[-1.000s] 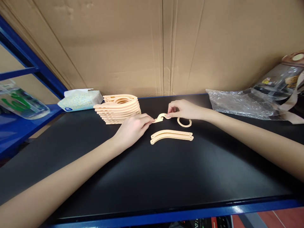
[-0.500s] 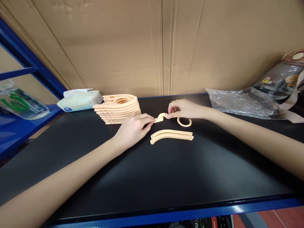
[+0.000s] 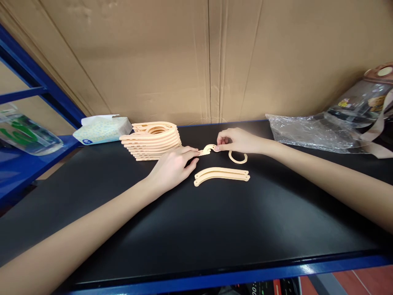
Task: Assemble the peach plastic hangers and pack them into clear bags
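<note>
A small cream plastic hanger piece [image 3: 209, 149], with a curved notch in its middle, lies between both hands. The fingers of my left hand [image 3: 176, 164] are closed over its left end and hide that end. With thumb and fingertips, my right hand [image 3: 235, 140] pinches the right end. Just below the right hand lies a loose curved hanger hook [image 3: 238, 161]. Two matching hanger arms [image 3: 222, 175], slightly bent with a hole at each end, rest side by side in front of the piece. Behind my left hand stands a stack of folded hangers [image 3: 150, 141].
A tissue pack [image 3: 102, 130] sits at the back left, beside a blue shelf with a clear bottle [image 3: 29, 131]. Crumpled clear plastic bag [image 3: 310, 130] and a strapped drinking bottle [image 3: 356, 100] are at the back right. Cardboard [image 3: 138, 61] stands behind the black table [image 3: 196, 229].
The hanger piece has shifted very slightly up and left with both hands. Both hands stay on it, and the loose parts have not moved.
</note>
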